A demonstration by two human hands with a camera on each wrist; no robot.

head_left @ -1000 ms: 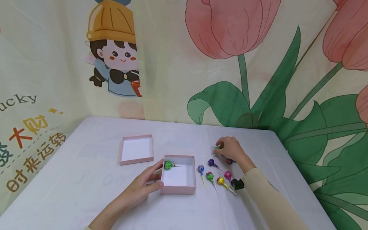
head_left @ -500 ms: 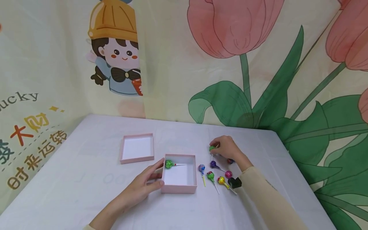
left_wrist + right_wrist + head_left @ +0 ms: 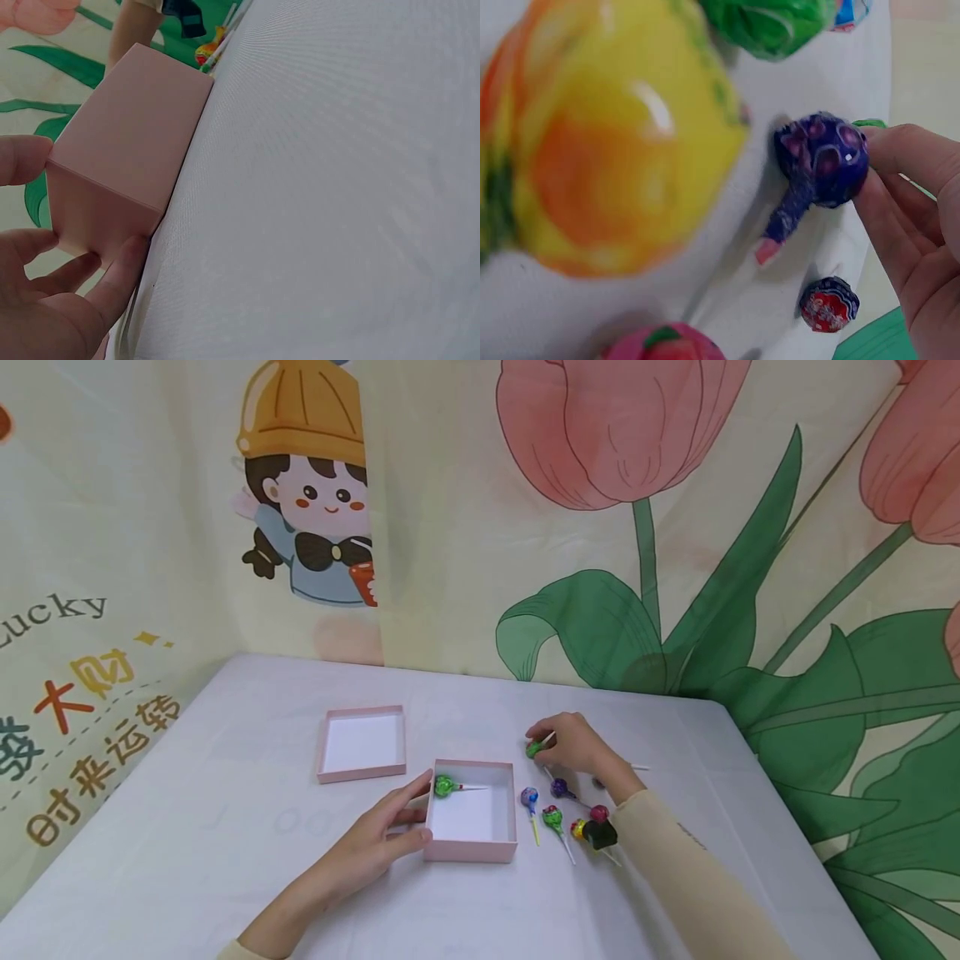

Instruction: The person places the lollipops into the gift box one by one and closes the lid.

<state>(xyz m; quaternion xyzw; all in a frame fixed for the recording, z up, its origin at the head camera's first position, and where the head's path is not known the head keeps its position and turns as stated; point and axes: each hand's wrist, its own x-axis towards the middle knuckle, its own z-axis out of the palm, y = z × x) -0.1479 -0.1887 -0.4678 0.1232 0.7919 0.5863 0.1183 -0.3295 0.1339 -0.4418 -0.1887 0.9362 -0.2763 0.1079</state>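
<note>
My left hand [image 3: 372,837] is at the left side of an uncovered pink box [image 3: 470,852]. Its fingertips rest against the box's side wall in the left wrist view. A green lollipop [image 3: 446,786] lies inside along the back, stick pointing right. Right of the box, my right hand [image 3: 576,745] pinches another green lollipop [image 3: 534,749] by its head. In the right wrist view, a purple lollipop [image 3: 823,157] sits just in front of those fingers, hiding most of the green one.
Near the box lie a blue lollipop [image 3: 529,797], a green-and-red one [image 3: 552,817], a yellow one [image 3: 630,142], and a pink one [image 3: 599,813]. A dark red-and-blue one [image 3: 829,304] lies beyond. The pink lid [image 3: 362,743] lies back left, hollow side up.
My right hand has moved left towards the box, carrying the green lollipop across the table. My left hand has stayed at the box. The head view has shifted slightly.
</note>
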